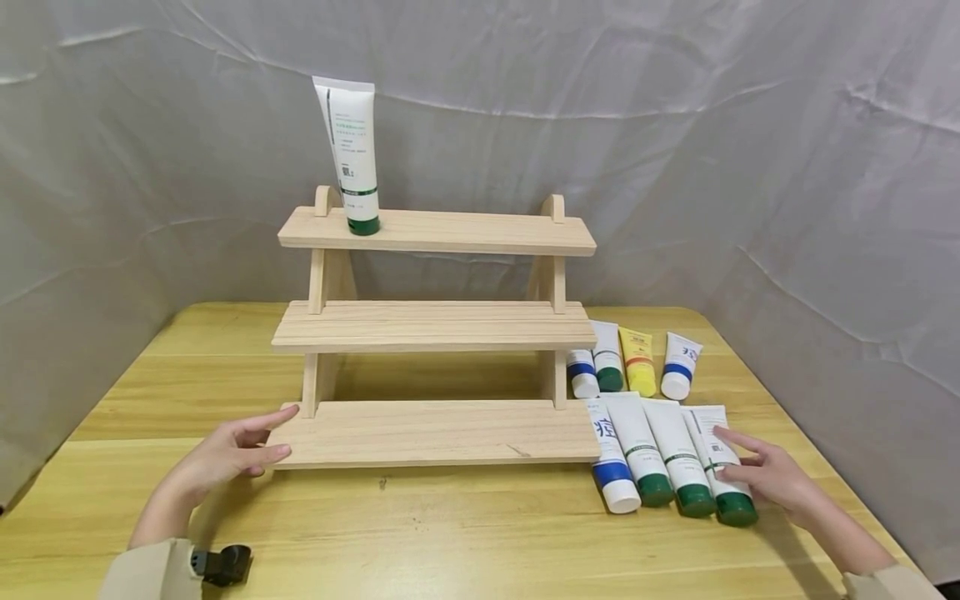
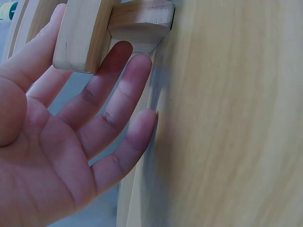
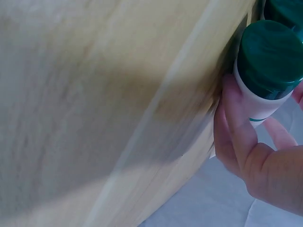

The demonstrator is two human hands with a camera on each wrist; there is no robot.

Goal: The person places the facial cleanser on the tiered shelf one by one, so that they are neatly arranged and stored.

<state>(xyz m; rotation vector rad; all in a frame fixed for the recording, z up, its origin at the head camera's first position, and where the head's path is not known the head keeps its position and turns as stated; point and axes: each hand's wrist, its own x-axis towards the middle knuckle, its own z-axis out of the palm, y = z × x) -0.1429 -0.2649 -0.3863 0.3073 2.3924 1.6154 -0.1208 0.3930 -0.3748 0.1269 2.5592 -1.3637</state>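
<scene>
A three-tier wooden display stand (image 1: pixel 450 433) stands on the table. My left hand (image 1: pixel 232 450) grips the left end of its lowest board, thumb at the front edge; in the left wrist view the other fingers (image 2: pixel 113 109) spread loosely beside and below the board end (image 2: pixel 78 38). My right hand (image 1: pixel 776 479) holds the rightmost white squeeze tube (image 1: pixel 712 446) in the front row, fingers along its side. Its dark green cap (image 3: pixel 272 56) faces the right wrist camera. Another white tube with a green cap (image 1: pixel 352 154) stands cap down on the top board, at the left.
Beside the held tube lie two similar green-capped tubes (image 1: pixel 675 458) and a blue-banded one (image 1: pixel 611 454). Behind them are several more, including a yellow tube (image 1: pixel 637 358) and another blue-banded tube (image 1: pixel 680 367). Grey cloth (image 1: pixel 480 100) hangs around the wooden table (image 1: pixel 420 533).
</scene>
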